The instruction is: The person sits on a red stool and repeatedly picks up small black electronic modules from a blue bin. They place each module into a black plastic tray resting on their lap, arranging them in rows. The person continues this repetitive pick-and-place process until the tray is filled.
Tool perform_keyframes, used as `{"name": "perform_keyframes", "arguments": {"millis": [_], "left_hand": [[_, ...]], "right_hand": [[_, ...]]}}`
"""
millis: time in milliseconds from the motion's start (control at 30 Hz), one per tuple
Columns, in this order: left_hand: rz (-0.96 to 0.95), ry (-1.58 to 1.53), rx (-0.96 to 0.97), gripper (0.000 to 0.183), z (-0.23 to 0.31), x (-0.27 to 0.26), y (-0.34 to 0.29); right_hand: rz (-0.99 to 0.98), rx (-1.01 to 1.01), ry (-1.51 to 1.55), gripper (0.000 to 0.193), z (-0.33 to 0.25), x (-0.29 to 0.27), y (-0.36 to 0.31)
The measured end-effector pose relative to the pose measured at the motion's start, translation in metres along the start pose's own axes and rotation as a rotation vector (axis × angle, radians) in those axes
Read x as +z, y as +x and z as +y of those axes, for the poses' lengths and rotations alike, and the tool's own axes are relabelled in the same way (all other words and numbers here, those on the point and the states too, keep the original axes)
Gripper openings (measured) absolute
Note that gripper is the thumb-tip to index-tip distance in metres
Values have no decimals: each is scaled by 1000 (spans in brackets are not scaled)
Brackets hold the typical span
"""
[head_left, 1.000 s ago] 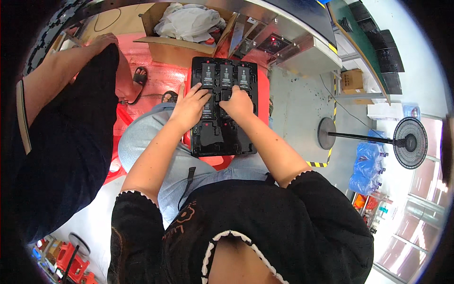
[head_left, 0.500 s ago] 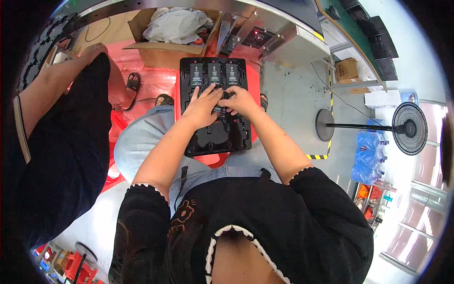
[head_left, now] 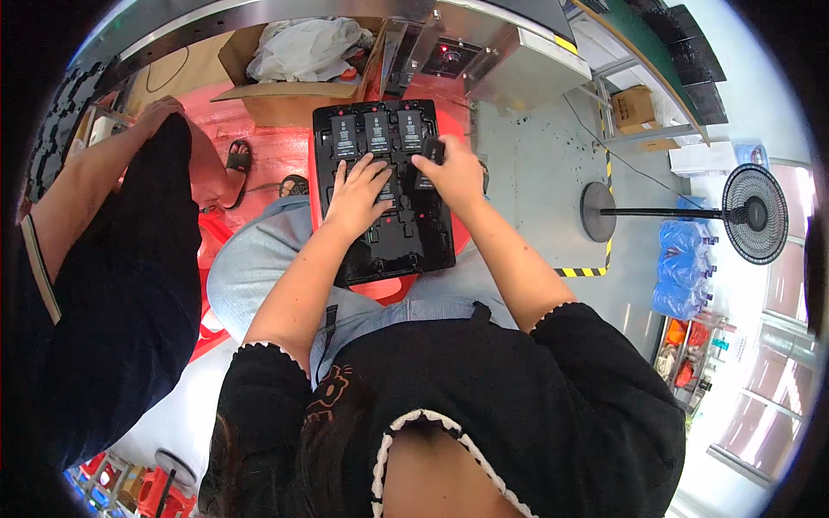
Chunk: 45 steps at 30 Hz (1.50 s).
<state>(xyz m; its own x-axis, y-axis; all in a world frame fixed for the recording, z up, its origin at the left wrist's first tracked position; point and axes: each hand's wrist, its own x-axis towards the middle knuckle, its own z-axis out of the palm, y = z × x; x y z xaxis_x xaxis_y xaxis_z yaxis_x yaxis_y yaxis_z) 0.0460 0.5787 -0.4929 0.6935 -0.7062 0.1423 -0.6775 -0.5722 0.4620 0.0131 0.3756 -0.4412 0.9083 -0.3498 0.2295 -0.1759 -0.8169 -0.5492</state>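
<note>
A black moulded plastic tray (head_left: 393,256) rests on or just above my lap. Three flat black battery-like packs with pale print fill its far row; the middle one (head_left: 377,131) sits between its neighbours. My left hand (head_left: 352,203) lies on the tray with fingers spread, partly over another pack (head_left: 388,192) in the second row. At the tray's right side, my right hand (head_left: 458,180) grips a dark flat pack (head_left: 427,180) between thumb and fingers. That pack stands tilted over the second row, and my fingers hide part of it.
Red plastic (head_left: 316,177) shows under the tray. Beyond it stands an open cardboard box (head_left: 285,102) holding white plastic bags. Another person's arm (head_left: 95,164) and dark clothing are close on my left. A black pedestal fan (head_left: 753,214) stands at the right, near a metal machine (head_left: 535,73).
My right hand has moved away from my left toward the tray's right edge, and a dark pack now shows in its grip. My left hand stays flat on the tray.
</note>
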Motion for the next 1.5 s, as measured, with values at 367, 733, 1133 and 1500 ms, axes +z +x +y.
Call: {"name": "perform_keyframes", "arguments": {"millis": [367,733,1133,1500], "left_hand": [[-46,-35,-34,64,20,-11,5],[-98,135,133,61,55,9,14],[-219,100,93,58,54,22,24],[-298,43,67,60,53,19,24]], "right_hand": [[-337,219,257,24,37,0,-2],[353,458,474,17,109,-191,93],[230,419,-439,70,140,-274,423],[85,520,-536,56,162,-249,490]]}}
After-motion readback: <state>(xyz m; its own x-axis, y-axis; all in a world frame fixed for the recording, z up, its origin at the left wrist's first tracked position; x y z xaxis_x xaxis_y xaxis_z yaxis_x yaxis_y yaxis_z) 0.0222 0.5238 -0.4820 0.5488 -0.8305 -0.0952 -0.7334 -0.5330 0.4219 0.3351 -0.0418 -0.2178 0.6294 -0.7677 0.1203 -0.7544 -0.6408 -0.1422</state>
